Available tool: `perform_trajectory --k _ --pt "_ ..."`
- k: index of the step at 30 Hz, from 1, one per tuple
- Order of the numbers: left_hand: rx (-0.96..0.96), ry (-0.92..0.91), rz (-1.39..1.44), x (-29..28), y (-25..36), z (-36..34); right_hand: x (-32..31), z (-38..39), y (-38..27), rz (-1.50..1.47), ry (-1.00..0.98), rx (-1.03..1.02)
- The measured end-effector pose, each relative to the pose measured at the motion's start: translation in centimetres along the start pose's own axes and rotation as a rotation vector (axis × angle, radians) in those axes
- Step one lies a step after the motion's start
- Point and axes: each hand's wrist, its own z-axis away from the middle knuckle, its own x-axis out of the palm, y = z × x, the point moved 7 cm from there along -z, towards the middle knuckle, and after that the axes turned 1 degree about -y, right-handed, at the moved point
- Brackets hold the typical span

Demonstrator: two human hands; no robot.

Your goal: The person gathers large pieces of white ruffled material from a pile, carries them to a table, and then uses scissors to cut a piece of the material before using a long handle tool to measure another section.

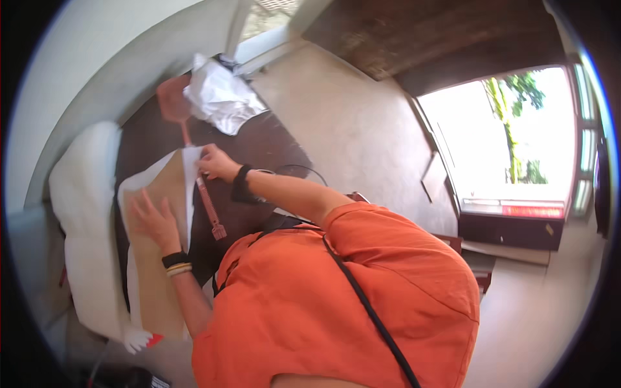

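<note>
A long tan sheet with white borders (152, 284) lies over the dark table. My left hand (156, 221) rests flat on its tan face, fingers spread. At the sheet's far right corner, my right hand (218, 163) has its fingers closed on the white edge. A pink-red fly swatter (173, 102) lies on the table, its mesh head beyond the sheet. Its handle passes by my right fingers and ends in a small hand-shaped tip. Part of the swatter's shaft is hidden by the sheet and my fingers.
The dark tabletop (275, 139) carries a crumpled silvery-white plastic bag (223, 97) at its far end. Left of the sheet stretches a long, thick white piece (89, 220). A thin dark cable (304, 168) curves near my right forearm. A bright opening (479, 136) is at the right.
</note>
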Motion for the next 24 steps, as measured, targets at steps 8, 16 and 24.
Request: perform_trajectory --k 8,16,24 --pt "-0.022 0.022 -0.072 2.8 1.8 -0.4 3.3 3.6 3.4 0.521 -0.163 -0.257" --pt "-0.042 0.02 -0.078 3.1 1.2 0.0 4.6 5.2 3.1 1.055 -0.143 -0.262" --pt "-0.052 -0.004 0.06 2.5 1.6 0.6 1.7 1.0 1.1 0.989 -0.252 -0.155"
